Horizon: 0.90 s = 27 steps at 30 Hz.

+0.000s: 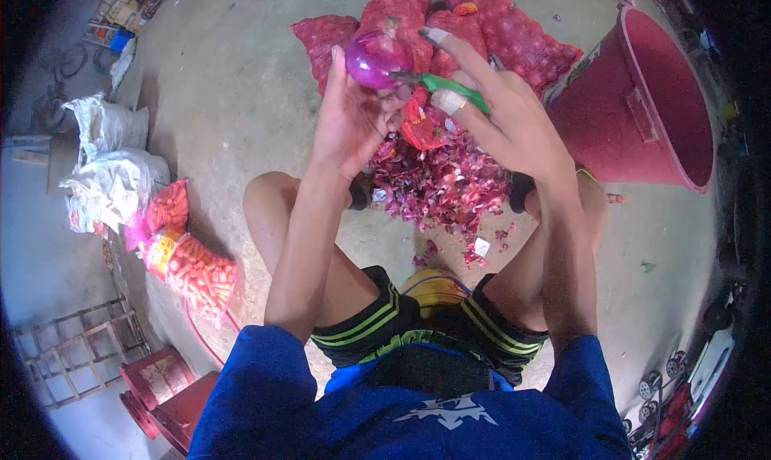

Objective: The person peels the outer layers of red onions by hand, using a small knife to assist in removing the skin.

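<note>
Red onion [371, 59]: raised above the floor [241, 99], neck upward, in the left hand.
Left hand [341, 127]: grasping the onion's underside and near side; a firm hold, fingertips tucked clear of the edge, would probably suit best.
Green-handled knife [454, 90]: blade at the onion's lower side; exact contact cannot be told. Short, shallow strokes should spare the flesh.
Right hand [522, 127]: closed around the handle; the thumb, near the blade, is best kept behind the edge.
Onion skins [442, 187]: heaped on the floor below.
Net sacks [522, 42]: beyond the skins.
Red tub [586, 127]: to the right.
</note>
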Available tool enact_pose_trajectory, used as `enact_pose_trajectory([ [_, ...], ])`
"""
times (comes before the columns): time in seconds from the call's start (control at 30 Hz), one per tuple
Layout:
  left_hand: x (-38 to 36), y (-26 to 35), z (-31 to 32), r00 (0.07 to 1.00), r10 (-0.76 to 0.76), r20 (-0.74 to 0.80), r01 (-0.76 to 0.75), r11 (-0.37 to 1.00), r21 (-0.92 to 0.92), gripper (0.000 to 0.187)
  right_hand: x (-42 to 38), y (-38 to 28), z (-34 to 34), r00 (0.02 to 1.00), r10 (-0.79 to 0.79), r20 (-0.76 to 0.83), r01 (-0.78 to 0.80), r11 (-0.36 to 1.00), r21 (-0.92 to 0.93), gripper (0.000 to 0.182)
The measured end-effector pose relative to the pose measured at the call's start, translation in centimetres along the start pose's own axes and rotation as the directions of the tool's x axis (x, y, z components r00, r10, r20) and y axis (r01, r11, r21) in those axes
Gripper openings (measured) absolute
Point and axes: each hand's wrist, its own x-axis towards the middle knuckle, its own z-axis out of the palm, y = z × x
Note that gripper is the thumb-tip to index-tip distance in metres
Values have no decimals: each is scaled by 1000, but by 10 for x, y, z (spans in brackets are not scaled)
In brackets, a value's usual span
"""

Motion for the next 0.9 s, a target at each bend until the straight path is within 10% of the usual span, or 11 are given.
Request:
enact_pose_trajectory([
  [0.23,2,13,-19,979,18,201,43,954,-296,75,-1,12,-22,987,161,-8,-162,985,-58,60],
  [0.37,-1,9,-2,1000,5,-12,-7,989,-147,77,1,-11,-12,985,167,46,-171,981,96,58],
  [0.73,1,-2,3,990,-122,74,134,974,-185,69,11,-3,5,982,-181,54,168,967,190,62],
  [0.9,5,-5,2,989,-129,71,144,943,-299,67,10,-12,8,990,-135,-37,125,971,-205,56],
])
